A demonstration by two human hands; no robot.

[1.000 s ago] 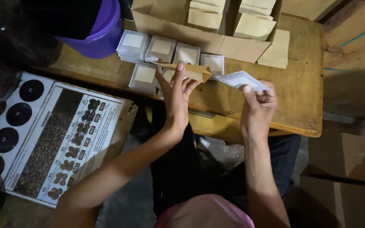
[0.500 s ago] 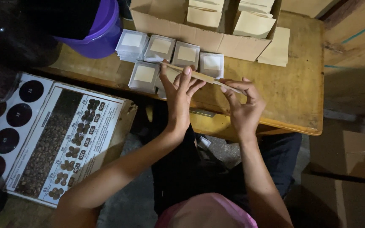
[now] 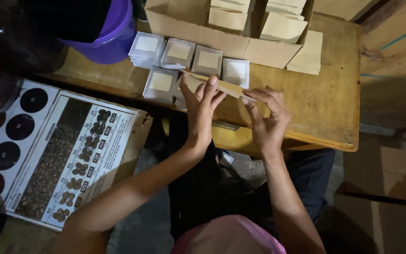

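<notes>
**Both hands on one brown envelope, above the counter's near edge**

Left hand [image 3: 202, 109]: fingers curled, thumb and fingertips pinching the brown envelope [image 3: 218, 85] at its left end. Right hand [image 3: 268, 116]: fingers bent together, tips gripping the envelope's right end. Envelope held nearly flat, tilted down to the right, just above the wooden counter [image 3: 325, 101]. Stacks of clear packets [image 3: 178, 54] lie just behind it, cardboard box [image 3: 222, 40] beyond. Bare counter lies to the right; near edge sits under the wrists.
</notes>
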